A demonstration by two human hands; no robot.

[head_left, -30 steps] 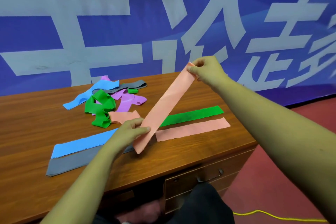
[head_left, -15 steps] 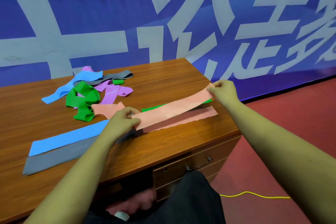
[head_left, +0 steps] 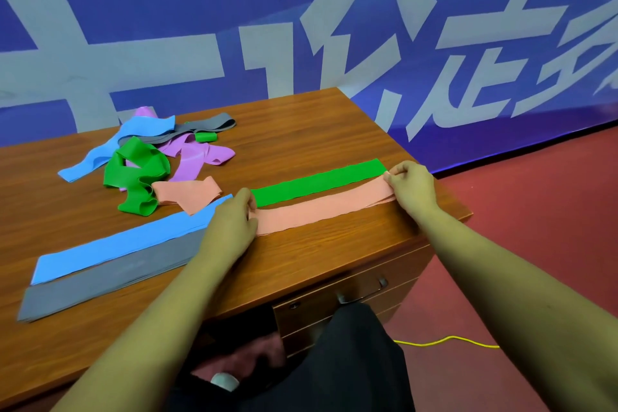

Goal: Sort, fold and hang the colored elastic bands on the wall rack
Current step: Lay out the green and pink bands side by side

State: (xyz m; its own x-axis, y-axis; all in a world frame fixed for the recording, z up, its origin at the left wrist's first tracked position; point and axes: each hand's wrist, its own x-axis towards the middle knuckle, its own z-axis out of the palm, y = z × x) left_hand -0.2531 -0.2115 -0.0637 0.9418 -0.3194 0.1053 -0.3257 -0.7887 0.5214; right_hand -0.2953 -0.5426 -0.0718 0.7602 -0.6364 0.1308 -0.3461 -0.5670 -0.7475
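**Salmon band stretched flat between your hands**

Your left hand [head_left: 230,227] pinches the near end of the salmon band [head_left: 321,211], and your right hand [head_left: 413,187] grips its far end at the desk's [head_left: 301,254] right edge. The band lies flat between them, touching the wood. Just beyond it lies a flat green band [head_left: 317,182]. Flat blue [head_left: 123,244] and grey [head_left: 107,274] bands lie left. A tangled pile [head_left: 150,157] sits toward the far edge.

Wooden desk [head_left: 334,130] under flat band strips [head_left: 110,251] and tangled bands [head_left: 157,157]
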